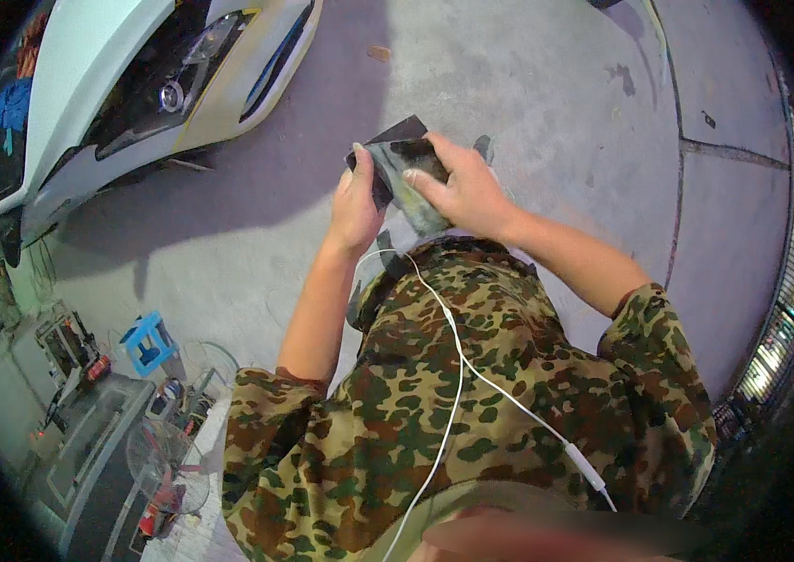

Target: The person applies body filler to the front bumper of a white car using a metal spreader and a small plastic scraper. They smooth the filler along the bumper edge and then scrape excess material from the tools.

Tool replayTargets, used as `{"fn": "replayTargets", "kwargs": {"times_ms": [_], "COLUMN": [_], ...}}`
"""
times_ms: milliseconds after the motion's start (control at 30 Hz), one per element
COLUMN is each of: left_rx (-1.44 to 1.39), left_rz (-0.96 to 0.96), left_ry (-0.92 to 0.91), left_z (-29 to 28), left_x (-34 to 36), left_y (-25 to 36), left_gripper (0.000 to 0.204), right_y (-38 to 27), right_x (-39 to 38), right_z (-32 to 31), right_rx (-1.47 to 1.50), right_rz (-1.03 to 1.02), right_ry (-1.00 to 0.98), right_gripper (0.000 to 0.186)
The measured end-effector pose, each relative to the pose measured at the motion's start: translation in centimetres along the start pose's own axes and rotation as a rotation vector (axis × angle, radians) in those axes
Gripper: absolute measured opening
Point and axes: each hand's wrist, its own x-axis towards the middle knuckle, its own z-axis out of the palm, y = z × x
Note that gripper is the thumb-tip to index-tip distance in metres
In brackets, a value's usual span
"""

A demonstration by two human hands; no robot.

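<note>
In front of my body, both hands are closed on a dark, stiff sheet (408, 127) that looks like sandpaper and on a worn, dusty grey-green pad (420, 208) lying against it. My left hand (358, 208) pinches the left edge, its thumb up along the side. My right hand (467, 187) grips the right side, with its thumb pressed across the pad's face and its other fingers behind. How the sheet and pad are joined, if at all, is hidden by the fingers.
At upper left stands a white car's front end (69, 112), with yellow tape beside its headlight (172, 96). A blue stool (149, 344), a fan (168, 464) and a dark cart (97, 450) are at lower left. White earphone wires (454, 393) hang over my camouflage shirt.
</note>
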Motion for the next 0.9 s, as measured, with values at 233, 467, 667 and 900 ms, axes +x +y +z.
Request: {"fn": "replayTargets", "kwargs": {"times_ms": [233,467,667,900], "left_rx": [-0.05,-0.17,-0.042,-0.079], "left_rz": [-0.019,-0.004,0.088,0.045], "left_ry": [0.048,0.03,-0.097,-0.031], "left_z": [0.3,-0.1,-0.2,0.2], "left_x": [0.0,0.2,0.0,-0.4], "left_y": [0.3,0.3,0.4,0.1], "left_gripper": [0.058,0.055,0.051,0.058], "right_y": [2.0,1.9,1.2,-1.3], "right_x": [0.5,-0.1,1.3,0.6], "right_z": [0.2,-0.4,-2.5,-2.1], "right_rx": [-0.024,0.05,0.194,0.018], "right_rz": [-0.179,-0.079,-0.148,0.043], "right_ry": [0.257,0.267,0.386,0.346], "right_gripper": [0.037,0.038,0.032,0.04]}}
